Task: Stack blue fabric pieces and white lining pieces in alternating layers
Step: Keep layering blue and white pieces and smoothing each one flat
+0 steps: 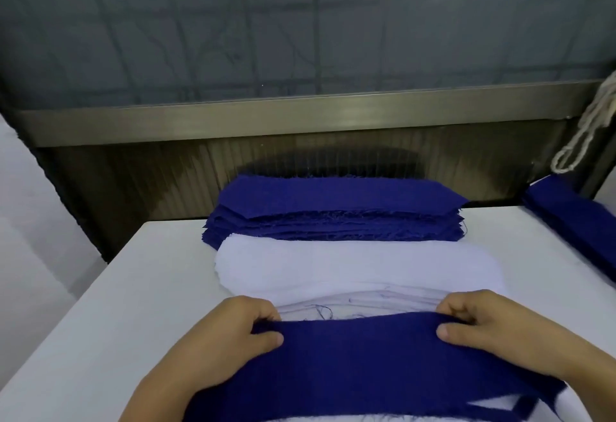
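Observation:
A blue fabric piece point(360, 351) lies spread across the near stack at the table's front. My left hand point(220, 338) pinches its far left corner, thumb on top. My right hand point(493, 328) pinches its far right corner the same way. White lining shows under it at the near right point(596, 411). Behind it lies a pile of white lining pieces point(356, 265). Farther back sits a thick pile of blue fabric pieces point(336, 208).
The white table point(116, 288) ends at the left and at the back, where a dark metal frame point(300, 115) rises. More blue fabric point(573, 218) lies at the right edge. A pale cord point(586, 128) hangs at the upper right.

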Tool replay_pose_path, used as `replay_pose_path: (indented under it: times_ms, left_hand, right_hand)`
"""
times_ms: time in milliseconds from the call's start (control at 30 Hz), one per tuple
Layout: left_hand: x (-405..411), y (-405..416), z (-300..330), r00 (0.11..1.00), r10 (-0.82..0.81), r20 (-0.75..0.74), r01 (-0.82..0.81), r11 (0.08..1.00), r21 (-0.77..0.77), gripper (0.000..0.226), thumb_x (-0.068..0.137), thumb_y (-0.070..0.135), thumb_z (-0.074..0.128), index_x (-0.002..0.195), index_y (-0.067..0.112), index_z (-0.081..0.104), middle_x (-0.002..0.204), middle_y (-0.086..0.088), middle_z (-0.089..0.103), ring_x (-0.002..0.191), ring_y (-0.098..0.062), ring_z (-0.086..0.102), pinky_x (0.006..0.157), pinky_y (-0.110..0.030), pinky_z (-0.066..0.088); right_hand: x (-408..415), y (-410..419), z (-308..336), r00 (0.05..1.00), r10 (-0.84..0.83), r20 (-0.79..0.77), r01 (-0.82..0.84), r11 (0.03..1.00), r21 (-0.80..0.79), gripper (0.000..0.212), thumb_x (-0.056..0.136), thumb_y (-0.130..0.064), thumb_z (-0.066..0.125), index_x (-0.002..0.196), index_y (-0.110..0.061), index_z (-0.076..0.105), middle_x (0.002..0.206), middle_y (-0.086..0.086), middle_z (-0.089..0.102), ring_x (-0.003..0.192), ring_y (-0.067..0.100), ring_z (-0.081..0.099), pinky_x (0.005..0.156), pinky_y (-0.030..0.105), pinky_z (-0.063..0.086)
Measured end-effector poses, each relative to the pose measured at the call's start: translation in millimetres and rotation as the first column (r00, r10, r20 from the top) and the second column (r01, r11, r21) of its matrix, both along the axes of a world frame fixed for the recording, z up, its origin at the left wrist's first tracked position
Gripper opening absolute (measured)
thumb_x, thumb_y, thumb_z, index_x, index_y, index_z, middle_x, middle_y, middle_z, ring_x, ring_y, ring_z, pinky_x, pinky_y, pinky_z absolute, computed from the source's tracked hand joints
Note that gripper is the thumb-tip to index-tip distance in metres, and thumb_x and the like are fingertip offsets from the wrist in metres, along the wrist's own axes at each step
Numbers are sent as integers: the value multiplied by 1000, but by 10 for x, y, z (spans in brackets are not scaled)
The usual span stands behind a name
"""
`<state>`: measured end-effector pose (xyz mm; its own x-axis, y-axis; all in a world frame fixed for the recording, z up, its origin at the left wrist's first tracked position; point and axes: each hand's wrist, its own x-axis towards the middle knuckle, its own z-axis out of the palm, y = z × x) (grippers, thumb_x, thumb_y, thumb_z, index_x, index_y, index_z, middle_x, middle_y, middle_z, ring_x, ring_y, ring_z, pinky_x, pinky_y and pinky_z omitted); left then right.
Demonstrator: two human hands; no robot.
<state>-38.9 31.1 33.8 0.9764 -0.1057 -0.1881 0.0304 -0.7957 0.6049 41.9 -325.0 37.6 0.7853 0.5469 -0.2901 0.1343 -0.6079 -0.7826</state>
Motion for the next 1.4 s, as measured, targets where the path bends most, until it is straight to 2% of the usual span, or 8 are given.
replay_pose_path:
  times_ms: [233,400,500,600,667,900,1033,1400]
  left_hand:
    - [-5,37,-107,998,-28,-64,27,999,-20,9,84,31,61,87,36,68,87,22,67,79,1,63,75,-21,52]
    - [-56,70,93,982,86,166,-63,988,-139,20,88,22,64,89,41,68,89,21,69,83,2,63,72,-12,49]
    - [-103,38,196,785,188,591,-136,982,-131,29,79,6,72,80,35,68,85,20,66,83,-1,61,67,-6,44]
    - [-138,45,213,669,1,743,-135,984,120,25,75,5,77,84,27,69,84,26,57,83,1,54,69,-7,43]
    - [-171,96,173,686,-150,712,-52,966,254,13,76,16,76,82,26,70,83,20,59,78,2,51,71,-11,41]
    - [-227,47,-222,925,-269,267,173,926,335,28,77,15,58,96,34,65,95,21,56,87,4,48,81,-13,39]
    - [-224,17,-246,942,-221,254,144,947,288,20,78,21,56,93,34,62,93,23,54,88,5,48,79,-10,38]
    - [-226,76,-287,924,-220,311,110,936,335,33,65,17,59,84,41,46,90,28,43,91,5,37,86,-17,30]
  right_hand:
    - [14,-68,-86,998,19,56,-8,982,-189,8,88,-24,66,84,-20,72,88,-2,73,83,16,68,82,32,54]
    - [-4,-113,9,956,-176,234,169,984,53,20,91,-16,64,82,-32,72,84,-7,73,75,9,68,73,23,52]
    - [-43,-111,64,662,-349,663,193,934,299,25,92,-16,58,91,-40,67,92,-19,69,81,1,64,67,8,45]
    - [-50,-168,-3,260,-169,951,88,985,151,23,89,-19,48,106,-25,62,105,-20,59,95,2,55,86,14,40]
    - [-48,-246,-182,166,-11,986,47,999,3,24,91,-16,47,103,-11,67,106,-4,63,98,15,56,92,29,40]
    - [-262,-303,-609,382,293,876,-66,954,-291,24,93,-29,50,86,-23,72,95,-11,64,89,8,56,83,21,42]
    - [-318,-293,-543,489,249,836,-10,960,-280,30,51,-10,81,76,-22,70,85,-14,62,84,3,51,77,17,41]
    - [-376,-256,-518,505,242,829,-9,961,-275,23,50,-19,72,69,-25,61,81,-18,55,74,4,48,70,15,39]
